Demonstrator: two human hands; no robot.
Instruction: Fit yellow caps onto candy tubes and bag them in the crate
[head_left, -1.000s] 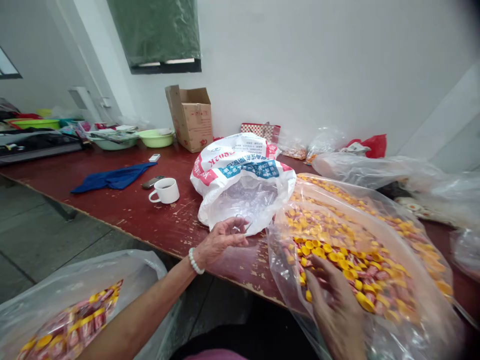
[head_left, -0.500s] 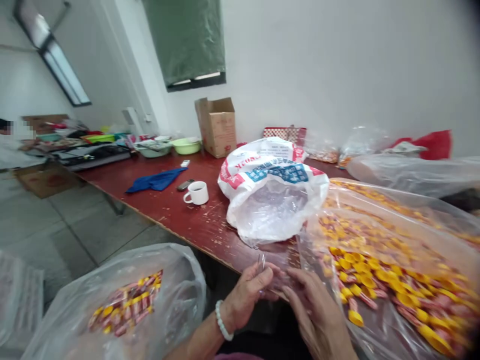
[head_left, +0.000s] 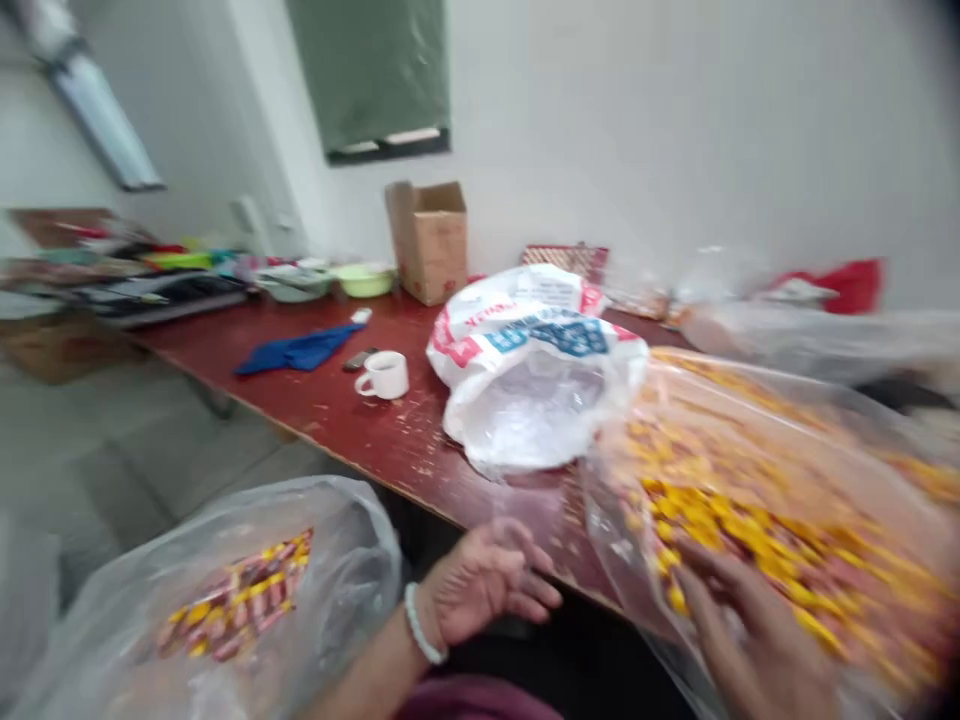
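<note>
My left hand [head_left: 491, 585], with a pale bead bracelet [head_left: 424, 625] at the wrist, is raised before the table edge. Between its thumb and fingers is a see-through plastic piece [head_left: 510, 538], blurred and hard to make out; the other fingers are loosely spread. My right hand [head_left: 757, 630] reaches into the open clear bag [head_left: 611, 510] on the right, its fingers apart at the heap of small yellow-capped pink pieces [head_left: 720, 525]. Motion smears this hand, and I see nothing held in it. A white printed sack [head_left: 480, 425] lies open on the table with clear plastic pieces [head_left: 544, 405] inside.
Lower left, another clear bag [head_left: 330, 500] holds yellow-and-pink filled pieces [head_left: 244, 600]. On the red table [head_left: 360, 435] are a white mug [head_left: 386, 375], a blue cloth [head_left: 300, 350], a cardboard box [head_left: 439, 250] and a pale green basin [head_left: 365, 282].
My hands, formerly together at a clear plastic piece, have parted. The right has moved right into the bag of yellow-capped pieces; the left has turned palm up. The view has shifted slightly.
</note>
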